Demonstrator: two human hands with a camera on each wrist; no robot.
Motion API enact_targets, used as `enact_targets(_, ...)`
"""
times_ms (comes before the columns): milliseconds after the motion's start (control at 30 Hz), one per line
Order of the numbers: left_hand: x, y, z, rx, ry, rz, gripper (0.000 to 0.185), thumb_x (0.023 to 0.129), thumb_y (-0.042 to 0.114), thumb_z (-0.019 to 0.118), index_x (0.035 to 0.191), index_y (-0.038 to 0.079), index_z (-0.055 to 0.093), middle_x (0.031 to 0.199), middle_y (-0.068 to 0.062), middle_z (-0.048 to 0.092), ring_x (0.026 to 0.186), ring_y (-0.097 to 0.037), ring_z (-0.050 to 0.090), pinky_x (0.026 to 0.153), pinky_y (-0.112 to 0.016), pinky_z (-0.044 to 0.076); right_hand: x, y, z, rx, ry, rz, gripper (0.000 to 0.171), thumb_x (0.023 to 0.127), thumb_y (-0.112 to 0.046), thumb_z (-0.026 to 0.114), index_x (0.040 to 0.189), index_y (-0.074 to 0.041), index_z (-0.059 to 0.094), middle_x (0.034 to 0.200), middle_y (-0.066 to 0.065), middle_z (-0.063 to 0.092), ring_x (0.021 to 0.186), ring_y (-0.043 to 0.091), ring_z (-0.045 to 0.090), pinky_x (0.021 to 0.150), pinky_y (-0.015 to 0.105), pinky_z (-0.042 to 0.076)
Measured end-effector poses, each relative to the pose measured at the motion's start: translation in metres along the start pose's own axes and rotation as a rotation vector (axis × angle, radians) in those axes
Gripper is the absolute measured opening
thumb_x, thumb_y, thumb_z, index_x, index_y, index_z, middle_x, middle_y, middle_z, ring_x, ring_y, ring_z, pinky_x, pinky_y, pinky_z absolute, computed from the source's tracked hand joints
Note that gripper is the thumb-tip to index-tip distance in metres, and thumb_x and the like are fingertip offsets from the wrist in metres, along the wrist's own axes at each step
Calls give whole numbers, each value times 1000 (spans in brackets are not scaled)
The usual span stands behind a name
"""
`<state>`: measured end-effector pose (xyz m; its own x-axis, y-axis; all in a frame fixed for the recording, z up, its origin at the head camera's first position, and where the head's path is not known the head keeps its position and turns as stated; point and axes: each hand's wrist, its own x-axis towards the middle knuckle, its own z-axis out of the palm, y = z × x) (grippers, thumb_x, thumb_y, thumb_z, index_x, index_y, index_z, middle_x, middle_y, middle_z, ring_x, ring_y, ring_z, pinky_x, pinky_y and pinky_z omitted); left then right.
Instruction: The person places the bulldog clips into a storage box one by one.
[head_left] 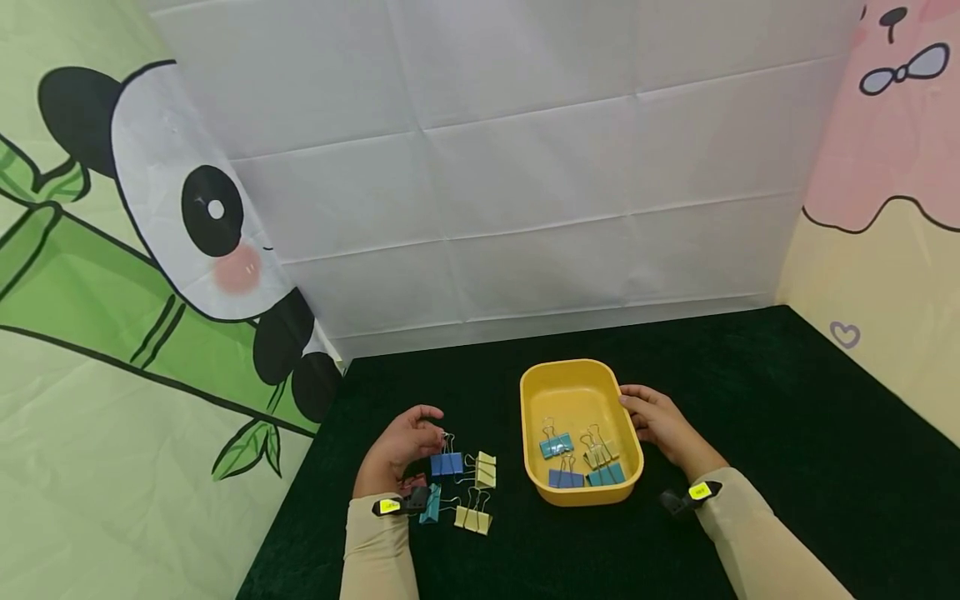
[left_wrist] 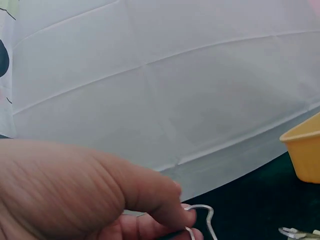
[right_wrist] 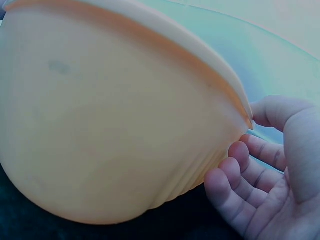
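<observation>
My left hand point(head_left: 396, 450) pinches a wire handle point(left_wrist: 210, 220) of a blue binder clip point(head_left: 447, 464) between thumb and fingers. Close around it lie two yellow binder clips point(head_left: 486, 471), a teal binder clip point(head_left: 431, 505) and a red binder clip point(head_left: 414, 482), partly hidden by the hand. My right hand point(head_left: 666, 427) holds the right side of a yellow plastic tray point(head_left: 566, 390), thumb at the rim and fingertips point(right_wrist: 217, 182) against the outer ridged wall. Inside the tray's near half sit two teal clips point(head_left: 557, 446), a yellow clip point(head_left: 600, 455) and a blue clip point(head_left: 566, 479).
A dark green cloth point(head_left: 675, 550) covers the table. A white sheet point(head_left: 525, 183) hangs behind it, with a panda-print wall point(head_left: 150, 250) at left and a pink and cream printed wall point(head_left: 885, 275) at right. Each wrist wears a black strap device point(head_left: 692, 497).
</observation>
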<state>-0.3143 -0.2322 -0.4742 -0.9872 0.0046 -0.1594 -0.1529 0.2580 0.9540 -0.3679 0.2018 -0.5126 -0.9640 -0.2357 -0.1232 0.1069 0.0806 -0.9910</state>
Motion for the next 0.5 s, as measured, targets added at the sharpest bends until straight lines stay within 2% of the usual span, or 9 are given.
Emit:
enact_targets(200,0,7,4,-44,96,21,41,93,-3,59,132,1,50,96,-12,65,87,-23,64,84,-41,56,0,-1,0,-5,3,7,61,104,-41,54,150,-4,39,131,19,57,97,25,64,82,35,58)
enact_targets(500,2,22,17,-120,145,27,36,96,-2,59,131,2,52,98,-12,65,89,-22,68,86,-40,57,-1,-1,0,-5,9,8,60,104,-42,55,149,-5,40,131,19,57,98,25,64,81,35,57)
